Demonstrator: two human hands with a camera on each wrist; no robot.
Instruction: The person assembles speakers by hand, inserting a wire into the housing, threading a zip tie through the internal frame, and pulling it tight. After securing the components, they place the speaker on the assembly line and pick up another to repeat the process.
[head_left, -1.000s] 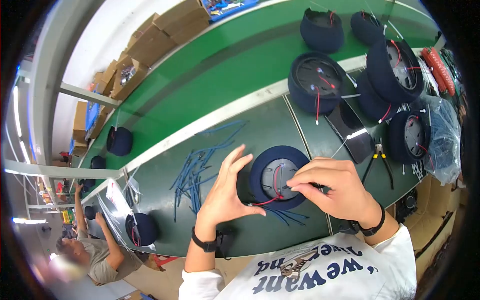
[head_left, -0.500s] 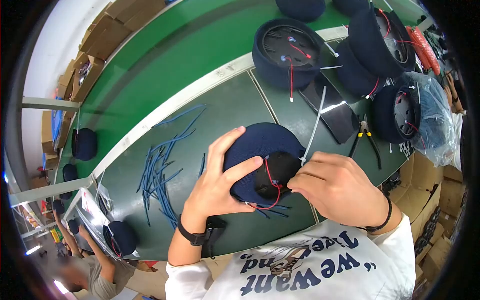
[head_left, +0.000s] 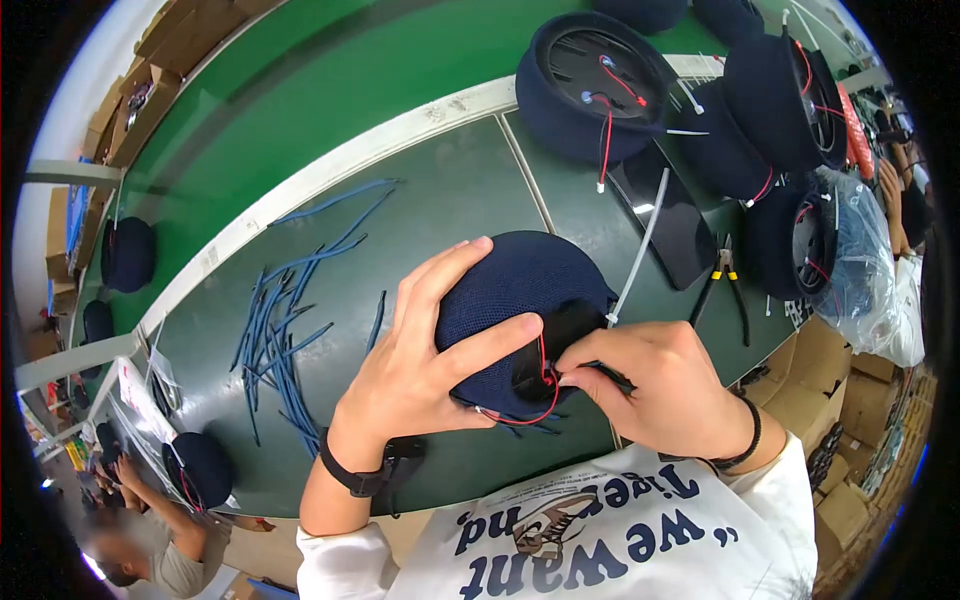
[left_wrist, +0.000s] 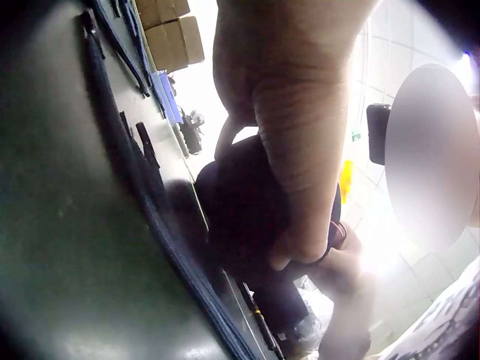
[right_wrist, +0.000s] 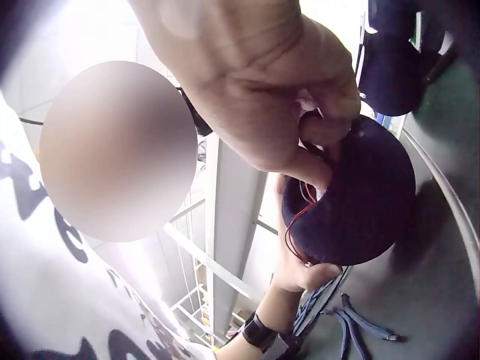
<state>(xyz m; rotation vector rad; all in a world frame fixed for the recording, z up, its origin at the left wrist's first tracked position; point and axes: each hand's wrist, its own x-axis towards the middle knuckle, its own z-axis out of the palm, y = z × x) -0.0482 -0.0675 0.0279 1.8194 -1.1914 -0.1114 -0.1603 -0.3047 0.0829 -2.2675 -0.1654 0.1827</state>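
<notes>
The left hand (head_left: 415, 350) grips a round navy fabric-covered piece (head_left: 520, 275) from its left side, the index finger lying across its top. The piece is tilted, its dark inner side toward the person. At that opening the fingertips of the right hand (head_left: 650, 385) pinch something too small to make out, beside a red wire (head_left: 545, 405). A white tie (head_left: 640, 250) sticks up from the piece's right edge. In the right wrist view the right hand (right_wrist: 262, 90) reaches into the opening of the navy piece (right_wrist: 367, 195); in the left wrist view the left hand (left_wrist: 300, 150) covers much of it.
Blue strips (head_left: 280, 370) lie scattered at left. A black glossy panel (head_left: 665, 215), yellow-handled pliers (head_left: 724, 285), more navy pieces (head_left: 590, 85) with red wires and a clear plastic bag (head_left: 865, 270) are at right. Another person (head_left: 150, 540) works at far left.
The navy piece, flat on the table a second before, is now tilted up with the left hand round it. The right fingers have shifted into its opening. The head view has moved.
</notes>
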